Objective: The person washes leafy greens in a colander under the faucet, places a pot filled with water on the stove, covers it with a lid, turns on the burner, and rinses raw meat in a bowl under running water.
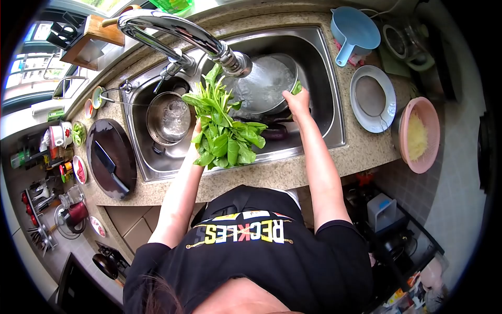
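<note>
My left hand [197, 137] is wrapped round a bunch of leafy greens [222, 133] above the sink divider, its fingers mostly covered by leaves. My right hand [297, 100] is at the right side of a metal basin [266, 83] in the right sink bowl, with a bit of green leaf at its fingers. Water runs from the faucet [238, 64] into the basin. An eggplant [275, 132] lies below the basin. A metal pot [170, 119] with water in it stands in the left bowl.
Left of the sink, a knife [104, 158] lies on a dark board [116, 180]. On the right are a blue strainer [355, 31], a white plate [388, 112] with a mesh sieve, and a pink colander [431, 133] of shredded food. A knife block [89, 44] stands at upper left.
</note>
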{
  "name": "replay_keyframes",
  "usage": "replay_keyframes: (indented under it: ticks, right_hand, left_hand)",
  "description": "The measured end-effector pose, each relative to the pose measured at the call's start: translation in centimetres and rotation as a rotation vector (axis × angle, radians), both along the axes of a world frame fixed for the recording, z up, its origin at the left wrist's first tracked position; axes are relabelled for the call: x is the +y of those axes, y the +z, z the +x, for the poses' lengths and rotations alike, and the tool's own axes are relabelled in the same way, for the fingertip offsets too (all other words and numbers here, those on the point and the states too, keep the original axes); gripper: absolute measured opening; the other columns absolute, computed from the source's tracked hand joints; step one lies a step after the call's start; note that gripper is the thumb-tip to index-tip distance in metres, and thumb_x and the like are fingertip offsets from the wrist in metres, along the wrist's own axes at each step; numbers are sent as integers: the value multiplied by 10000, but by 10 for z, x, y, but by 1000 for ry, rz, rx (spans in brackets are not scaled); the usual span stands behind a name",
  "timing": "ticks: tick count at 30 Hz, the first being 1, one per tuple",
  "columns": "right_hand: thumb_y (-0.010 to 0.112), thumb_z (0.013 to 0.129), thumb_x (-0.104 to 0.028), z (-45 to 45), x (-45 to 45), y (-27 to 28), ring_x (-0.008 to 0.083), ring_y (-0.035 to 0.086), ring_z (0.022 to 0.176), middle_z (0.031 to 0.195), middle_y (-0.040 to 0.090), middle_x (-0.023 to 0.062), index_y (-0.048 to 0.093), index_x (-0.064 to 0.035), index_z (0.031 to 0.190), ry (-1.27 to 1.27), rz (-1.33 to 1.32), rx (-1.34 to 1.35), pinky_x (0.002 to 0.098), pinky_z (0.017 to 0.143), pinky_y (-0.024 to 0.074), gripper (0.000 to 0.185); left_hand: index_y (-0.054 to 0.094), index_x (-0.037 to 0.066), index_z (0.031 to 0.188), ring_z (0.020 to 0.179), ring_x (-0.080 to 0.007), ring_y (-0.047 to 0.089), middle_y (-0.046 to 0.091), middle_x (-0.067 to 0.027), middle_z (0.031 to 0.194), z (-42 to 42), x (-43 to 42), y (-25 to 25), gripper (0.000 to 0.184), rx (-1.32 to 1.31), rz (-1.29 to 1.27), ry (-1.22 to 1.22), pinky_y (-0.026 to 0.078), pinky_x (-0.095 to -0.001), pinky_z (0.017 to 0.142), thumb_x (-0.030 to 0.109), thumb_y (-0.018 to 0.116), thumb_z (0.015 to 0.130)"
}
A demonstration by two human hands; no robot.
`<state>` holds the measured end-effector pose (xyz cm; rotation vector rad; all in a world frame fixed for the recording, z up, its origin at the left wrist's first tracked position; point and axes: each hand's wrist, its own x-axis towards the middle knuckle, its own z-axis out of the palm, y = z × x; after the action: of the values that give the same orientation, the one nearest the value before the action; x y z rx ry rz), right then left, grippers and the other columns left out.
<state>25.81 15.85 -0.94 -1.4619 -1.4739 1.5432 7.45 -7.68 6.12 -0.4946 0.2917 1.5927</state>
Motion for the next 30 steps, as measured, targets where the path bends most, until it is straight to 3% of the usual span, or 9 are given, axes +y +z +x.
replay_keyframes:
  ticks: [3,5,6,10,15,18,25,29,30]
  right_hand:
    - [655,628,-118,-6,6,13,212,646,709,724,656,114,644,-5,844,15,90,-60,337,678,486,244]
    - [653,619,-143,-11,6,33,259,653,720,705,645,145,625,0,796,94,138,-257,361,671,485,230]
    - [643,628,-164,-14,3,55,332,645,744,726,642,178,616,-10,788,102,244,-312,405,680,488,223]
    - [622,662,-173,-5,13,68,410,609,796,788,642,201,632,-58,867,165,512,-565,469,715,492,235]
    - [654,687,-163,14,9,104,391,609,747,784,636,166,590,-83,853,226,651,-749,490,659,477,195]
    - [662,724,-129,21,3,119,342,617,690,717,610,112,539,-115,799,350,906,-831,463,594,473,145]
    - [644,706,-86,25,4,130,306,614,665,682,584,84,498,-126,745,374,1189,-759,432,548,475,156]
    - [649,717,-125,10,4,137,336,613,656,685,601,108,506,-89,755,284,1005,-588,415,549,481,153]
    - [655,696,-108,8,10,122,277,611,609,665,591,99,533,-55,804,212,938,-496,376,557,466,171]
  left_hand:
    - [507,57,1247,1093,-301,542,573,-152,1184,-1,-3,-7,535,19,-22,3,418,-473,980,315,654,802]
    - [507,55,1247,1094,-302,541,571,-154,1187,-1,-6,-8,533,42,-43,-4,416,-472,982,314,652,804]
    - [504,55,1249,1095,-301,541,569,-155,1190,-1,-7,-5,534,42,-36,-4,415,-471,983,314,649,806]
    - [494,54,1261,1096,-292,542,564,-149,1201,1,-11,8,540,-19,-36,-2,417,-465,983,304,650,809]
    - [498,58,1257,1093,-275,546,570,-132,1199,1,-13,9,528,1,29,17,418,-455,985,279,660,805]
    - [506,58,1249,1080,-279,555,578,-132,1186,0,-14,2,515,-6,74,-21,421,-458,982,283,655,810]
    - [525,49,1224,1058,-295,568,589,-147,1162,0,-12,0,483,12,16,-12,449,-464,951,290,638,820]
    - [534,45,1211,1047,-300,575,596,-154,1147,2,-10,12,470,-18,6,-6,449,-469,952,281,640,818]
    - [534,45,1211,1047,-300,575,596,-154,1147,2,-11,13,470,-13,9,-5,449,-469,952,281,640,818]
